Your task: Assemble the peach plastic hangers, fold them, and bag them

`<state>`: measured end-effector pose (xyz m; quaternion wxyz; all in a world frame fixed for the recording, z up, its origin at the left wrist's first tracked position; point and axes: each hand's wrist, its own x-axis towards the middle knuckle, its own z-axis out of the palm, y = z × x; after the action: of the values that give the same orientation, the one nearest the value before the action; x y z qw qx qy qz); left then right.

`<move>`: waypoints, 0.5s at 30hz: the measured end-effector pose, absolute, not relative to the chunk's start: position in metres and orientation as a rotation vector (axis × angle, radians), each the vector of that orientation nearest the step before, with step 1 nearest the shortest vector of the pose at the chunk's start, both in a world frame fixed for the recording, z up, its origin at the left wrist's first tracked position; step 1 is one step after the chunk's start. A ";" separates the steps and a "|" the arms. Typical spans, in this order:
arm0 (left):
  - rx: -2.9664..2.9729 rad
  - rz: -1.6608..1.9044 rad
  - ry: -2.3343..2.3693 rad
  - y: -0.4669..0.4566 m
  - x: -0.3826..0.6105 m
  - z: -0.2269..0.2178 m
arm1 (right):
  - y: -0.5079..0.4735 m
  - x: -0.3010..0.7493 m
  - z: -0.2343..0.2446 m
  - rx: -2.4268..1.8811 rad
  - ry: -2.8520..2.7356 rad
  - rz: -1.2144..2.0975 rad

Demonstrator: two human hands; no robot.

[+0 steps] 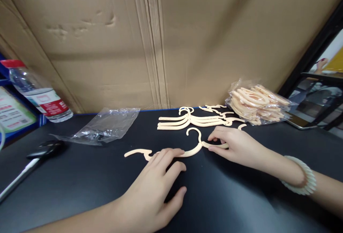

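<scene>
A cream plastic folding hanger lies on the dark table in front of me, its hook pointing away. My left hand rests with fingertips on the hanger's left arm, thumb spread apart from the fingers. An outer piece of that arm sticks out to the left. My right hand pinches the hanger's right arm between thumb and fingers. Part of that arm is hidden behind the hand, and a curved tip shows beyond it. Several similar hangers lie stacked just behind.
At the back right sits a clear bag of cream hanger parts. An open transparent bag lies at left, near a bottle with a red cap and a black-and-silver object. A cardboard wall closes off the back.
</scene>
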<state>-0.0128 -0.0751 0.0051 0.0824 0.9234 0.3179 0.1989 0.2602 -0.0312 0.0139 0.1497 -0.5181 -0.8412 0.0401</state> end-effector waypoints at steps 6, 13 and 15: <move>2.797 0.575 0.995 -0.065 -0.017 0.001 | -0.033 0.282 0.028 -1.476 -2.606 0.126; 2.796 0.530 1.002 -0.052 -0.022 0.003 | -0.023 0.297 0.028 -1.552 -2.584 0.085; 2.812 0.538 1.013 -0.050 -0.023 0.003 | -0.021 0.296 0.027 -1.560 -2.560 0.102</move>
<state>-0.0233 -0.0504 0.0026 0.0523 0.9247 0.3331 0.1768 0.2958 -0.0208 0.0269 0.0709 -0.5186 -0.8514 0.0339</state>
